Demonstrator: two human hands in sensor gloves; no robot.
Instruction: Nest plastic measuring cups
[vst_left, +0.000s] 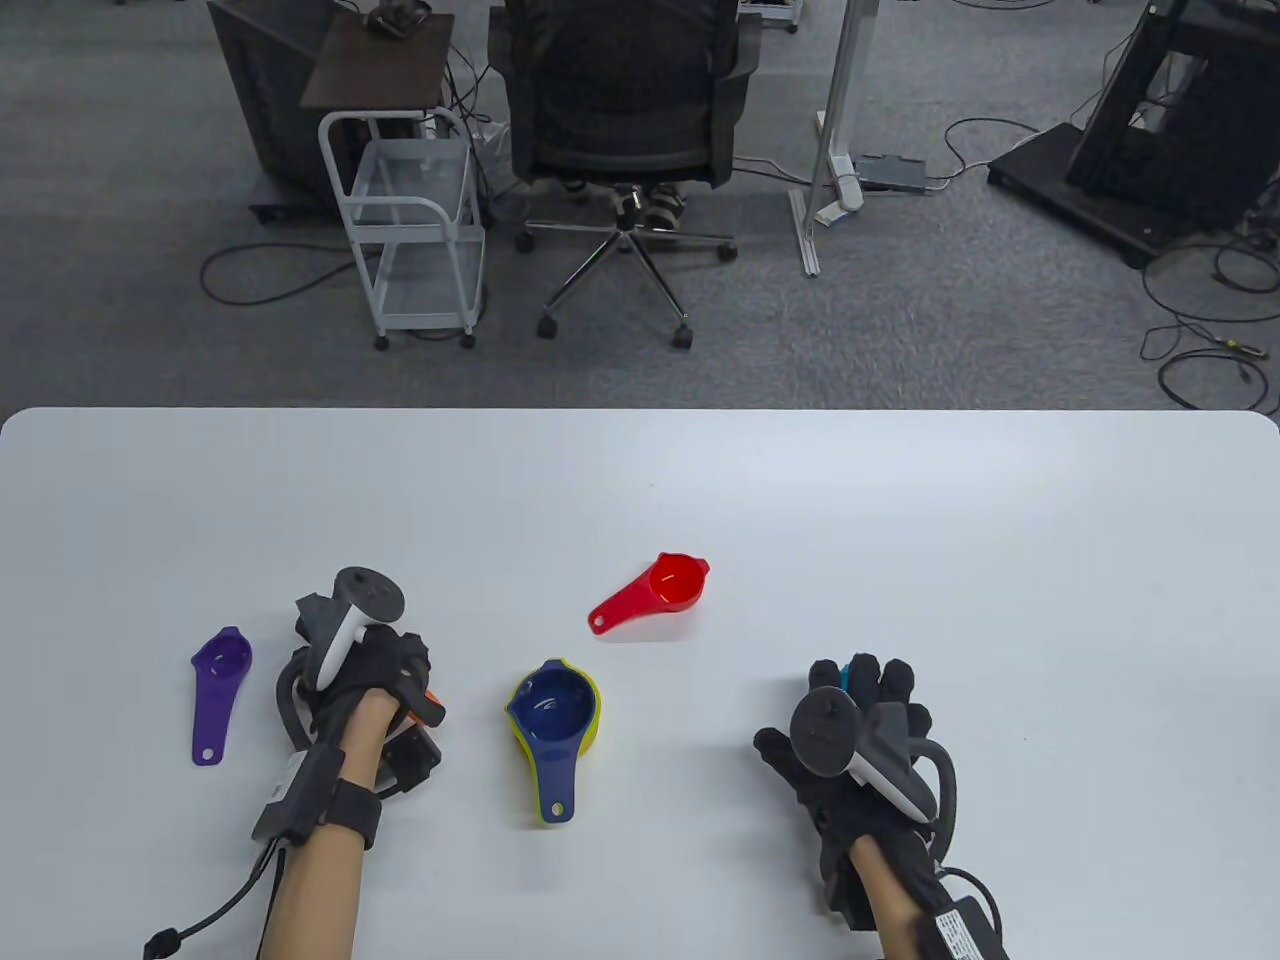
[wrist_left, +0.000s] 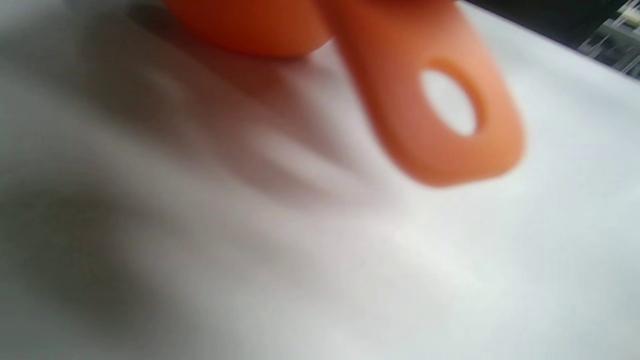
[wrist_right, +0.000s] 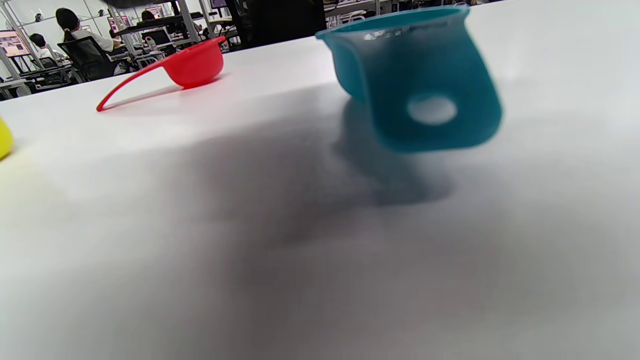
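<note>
My left hand (vst_left: 375, 675) curls over an orange measuring cup (vst_left: 432, 697) and holds it low over the white table (vst_left: 900, 500). In the left wrist view its holed handle (wrist_left: 435, 120) fills the frame, blurred. My right hand (vst_left: 865, 700) is spread over a teal cup (vst_left: 846, 677). In the right wrist view the teal cup (wrist_right: 400, 75) stands upright with no finger on its rim. A blue cup (vst_left: 550, 705) sits nested in a yellow cup (vst_left: 592, 722) between my hands. A red cup (vst_left: 655, 590) lies beyond them. A purple cup (vst_left: 220, 690) lies left of my left hand.
The red cup (wrist_right: 190, 65) also shows in the right wrist view, far left of the teal one, with a sliver of the yellow cup (wrist_right: 4, 137) at that view's left edge. Beyond the table's far edge stand an office chair (vst_left: 625, 110) and a white cart (vst_left: 415, 230).
</note>
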